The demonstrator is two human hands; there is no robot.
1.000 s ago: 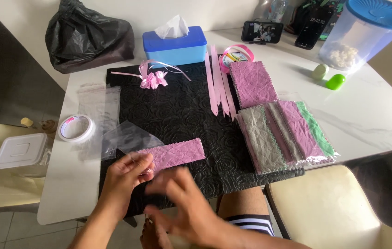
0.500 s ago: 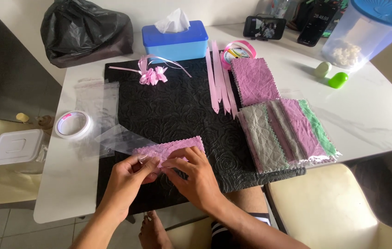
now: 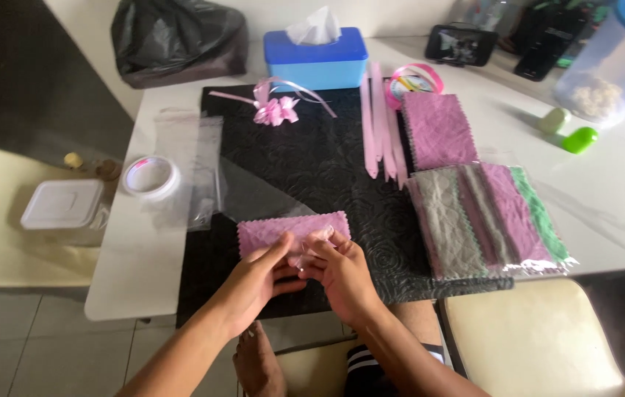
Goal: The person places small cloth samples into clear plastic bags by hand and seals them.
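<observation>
Left hand [image 3: 253,283] and right hand [image 3: 342,276], fingers pinching folded pink cloth [image 3: 290,231], black mat [image 3: 327,169]

The black mat [image 3: 312,169] lies open in its middle, between the bow [image 3: 274,112] at the back and the pink cloth [image 3: 292,229] under both hands — room to pass there. To the right the ribbon strips [image 3: 380,125], a purple cloth [image 3: 439,131] and the bagged cloths [image 3: 485,217] block the way. Left, clear bags [image 3: 195,165] and a tape roll [image 3: 151,176] crowd the edge — the tissue box [image 3: 317,60] closes the back.
</observation>
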